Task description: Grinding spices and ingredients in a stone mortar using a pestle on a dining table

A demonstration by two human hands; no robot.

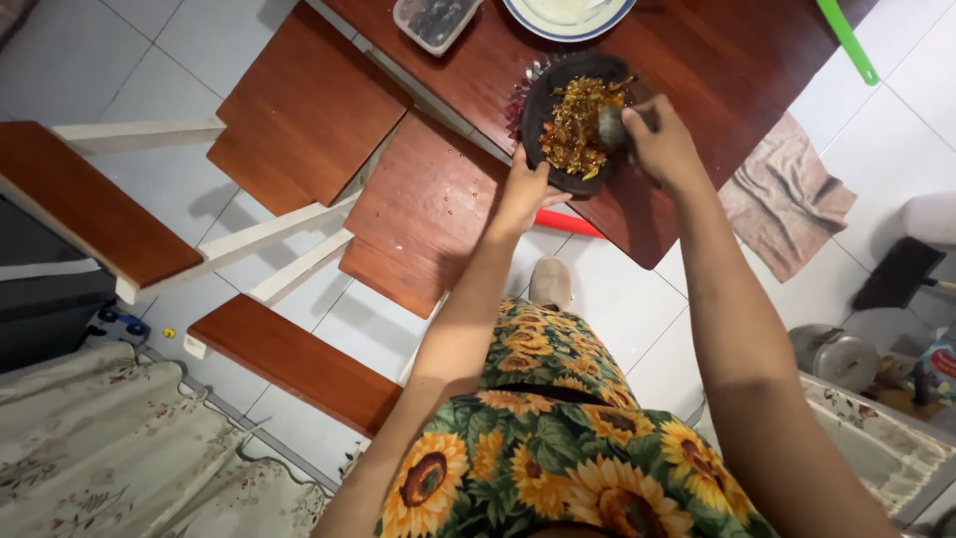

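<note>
A dark stone mortar (538, 110) holding a coarse red and yellow chili mash (573, 125) sits at the near edge of a brown wooden table (697, 60). My left hand (525, 189) grips the mortar's near rim. My right hand (659, 144) is closed around a grey stone pestle (609, 128) whose head presses into the mash.
A blue-rimmed white plate (568, 14) and a clear lidded container (435, 20) stand farther back on the table. Brown wooden chairs (309, 110) crowd the left side. A green handle (846, 40), a floor cloth (787, 194), a red stick (570, 223) and a metal pot (835, 356) lie around.
</note>
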